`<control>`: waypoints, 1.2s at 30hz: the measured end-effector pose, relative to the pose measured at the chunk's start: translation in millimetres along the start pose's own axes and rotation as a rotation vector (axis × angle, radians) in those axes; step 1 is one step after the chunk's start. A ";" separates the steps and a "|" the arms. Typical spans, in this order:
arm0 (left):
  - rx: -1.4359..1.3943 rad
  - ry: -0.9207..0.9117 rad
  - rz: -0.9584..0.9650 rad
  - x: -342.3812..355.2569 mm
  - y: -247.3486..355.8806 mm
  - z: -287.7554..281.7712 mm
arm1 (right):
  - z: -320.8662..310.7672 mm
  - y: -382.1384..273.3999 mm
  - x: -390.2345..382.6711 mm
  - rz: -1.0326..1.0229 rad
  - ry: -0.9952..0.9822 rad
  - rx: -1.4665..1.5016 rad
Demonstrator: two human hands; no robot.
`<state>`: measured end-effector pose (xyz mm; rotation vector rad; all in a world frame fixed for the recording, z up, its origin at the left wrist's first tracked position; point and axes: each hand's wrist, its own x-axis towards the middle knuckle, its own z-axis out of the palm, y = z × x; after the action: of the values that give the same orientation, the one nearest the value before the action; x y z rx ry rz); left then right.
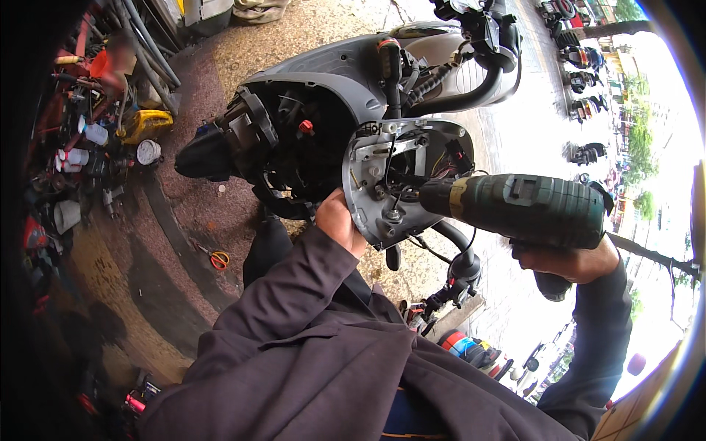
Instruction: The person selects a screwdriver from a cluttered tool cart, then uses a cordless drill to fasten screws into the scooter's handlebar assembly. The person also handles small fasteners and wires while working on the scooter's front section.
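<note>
Orange scissors (219, 259) lie on floor (190, 213), left hand (338, 223) gripping panel (379, 227), right hand (577, 262) gripping drill (544, 209).

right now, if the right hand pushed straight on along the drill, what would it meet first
Probably the inner side of the grey cover: the drill in the right hand points leftward into it, though depth there is unclear.
</note>
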<state>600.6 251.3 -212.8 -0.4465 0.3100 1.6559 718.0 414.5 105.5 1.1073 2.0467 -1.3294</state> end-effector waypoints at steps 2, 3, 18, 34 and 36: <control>0.424 -0.109 0.138 -5.1 3.0 4.3 | -1.5 -0.5 0.7 0.025 -0.008 0.020; 0.859 -0.146 0.334 -10.2 4.3 5.8 | -1.9 -0.7 1.1 0.028 -0.007 0.025; 0.620 -0.057 0.415 0.1 -9.3 -3.7 | -5.6 -9.2 7.4 -0.008 -0.017 -0.117; 0.053 0.297 0.051 -3.9 -0.1 15.4 | 6.6 -37.3 35.0 -0.011 -0.126 -0.526; 0.116 0.269 0.071 -2.3 -2.6 11.3 | 8.0 -43.0 35.5 0.076 -0.091 -0.428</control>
<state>602.1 254.7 -201.6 -0.5769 0.6241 1.6380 662.2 411.6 99.2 0.9020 2.0677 -0.8314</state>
